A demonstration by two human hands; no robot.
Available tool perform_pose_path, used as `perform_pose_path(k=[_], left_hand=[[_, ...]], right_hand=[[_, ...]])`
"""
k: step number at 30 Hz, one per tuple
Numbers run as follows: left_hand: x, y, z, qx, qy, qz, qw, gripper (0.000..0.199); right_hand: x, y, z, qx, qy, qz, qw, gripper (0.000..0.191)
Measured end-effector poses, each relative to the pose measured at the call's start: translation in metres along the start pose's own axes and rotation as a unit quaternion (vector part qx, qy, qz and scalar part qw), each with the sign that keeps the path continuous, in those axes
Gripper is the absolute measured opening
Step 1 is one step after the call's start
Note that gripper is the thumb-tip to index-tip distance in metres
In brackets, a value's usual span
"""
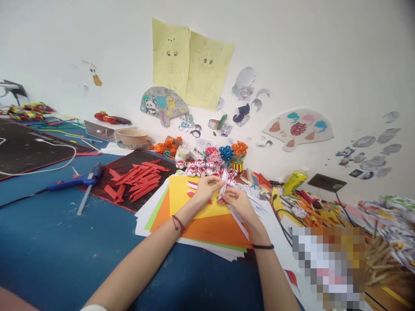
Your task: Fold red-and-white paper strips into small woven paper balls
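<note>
Between my two hands a narrow folded white paper strip [225, 180] stands nearly upright. My left hand [207, 188] pinches it from the left, fingers closed. My right hand [236, 198] grips its lower part, thumb and fingers pressed together. Both hands are above a stack of coloured paper, with a yellow sheet [180, 205] on top and an orange sheet [207, 233] under it. Small red and white folded pieces [191, 194] lie on the yellow sheet, partly hidden by my left hand. A long white strip [240, 225] lies beneath my right wrist.
Red folded paper strips [139, 179] are heaped on a dark mat at left, beside a blue glue gun [76, 179]. Red-and-white paper balls [199, 167] and paper flowers [227, 153] stand behind the stack. A yellow bottle [295, 181] and paper scraps [324, 209] crowd the right.
</note>
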State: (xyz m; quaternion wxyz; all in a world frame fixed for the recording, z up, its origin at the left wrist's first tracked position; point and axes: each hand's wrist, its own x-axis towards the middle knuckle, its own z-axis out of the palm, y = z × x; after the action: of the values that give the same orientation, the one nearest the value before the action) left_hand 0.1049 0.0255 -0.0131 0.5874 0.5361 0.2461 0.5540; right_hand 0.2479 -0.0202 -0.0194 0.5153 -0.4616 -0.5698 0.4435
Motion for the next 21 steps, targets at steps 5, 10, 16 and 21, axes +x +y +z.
perform_pose_path(k=[5, 10, 16, 21], left_hand=[[0.0021, -0.005, -0.0009, 0.03, 0.012, 0.024, 0.999, 0.034], [0.0068, -0.0033, -0.0049, 0.032, -0.028, 0.028, 0.999, 0.034], [0.0088, -0.0043, -0.0092, 0.037, -0.019, 0.031, 0.999, 0.036], [0.0078, -0.0036, -0.008, 0.039, -0.049, 0.031, 0.998, 0.037]], right_hand=[[0.0002, 0.0013, 0.0025, -0.048, 0.004, -0.025, 0.999, 0.039], [-0.0007, 0.001, 0.0002, -0.079, 0.006, -0.025, 0.997, 0.042], [-0.0015, 0.0017, 0.0066, -0.098, 0.008, -0.033, 0.995, 0.039], [-0.0014, 0.0003, 0.0074, -0.098, 0.053, -0.057, 0.992, 0.041]])
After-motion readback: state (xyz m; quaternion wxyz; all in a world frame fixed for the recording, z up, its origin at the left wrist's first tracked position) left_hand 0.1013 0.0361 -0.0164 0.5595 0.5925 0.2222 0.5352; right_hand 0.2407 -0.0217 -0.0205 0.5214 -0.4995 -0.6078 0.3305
